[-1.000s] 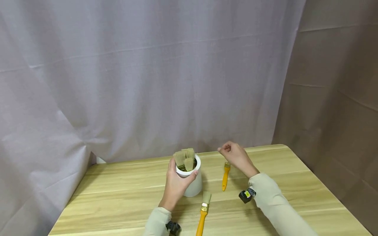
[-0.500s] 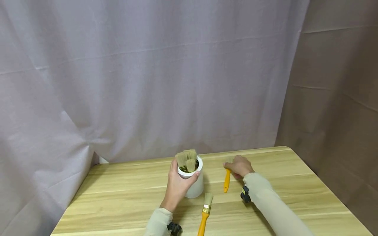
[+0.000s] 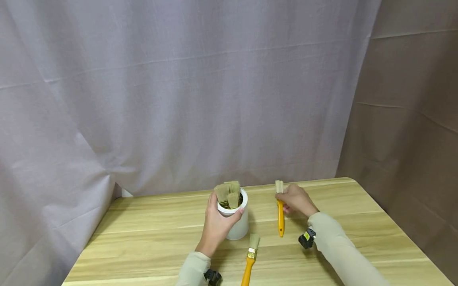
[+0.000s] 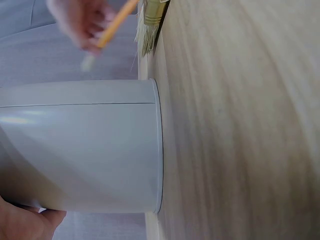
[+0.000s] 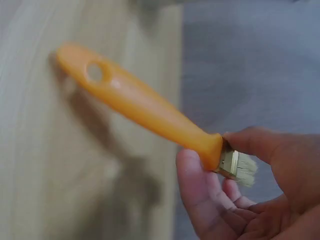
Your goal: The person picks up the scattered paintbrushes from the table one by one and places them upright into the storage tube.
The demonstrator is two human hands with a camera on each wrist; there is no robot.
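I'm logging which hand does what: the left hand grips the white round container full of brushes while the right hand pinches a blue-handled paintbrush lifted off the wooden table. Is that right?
Not quite: the paintbrush pinched by the right hand has an orange handle, not blue, as the right wrist view shows. The rest stands: the left hand grips the white round container of brushes on the wooden table.

Long pale beige sleeves (image 3: pixel 336 246) were worn on both arms, down to the wrists. A small black device (image 3: pixel 307 238) with a yellow mark was strapped at the right wrist, another black one (image 3: pixel 212 276) at the left.
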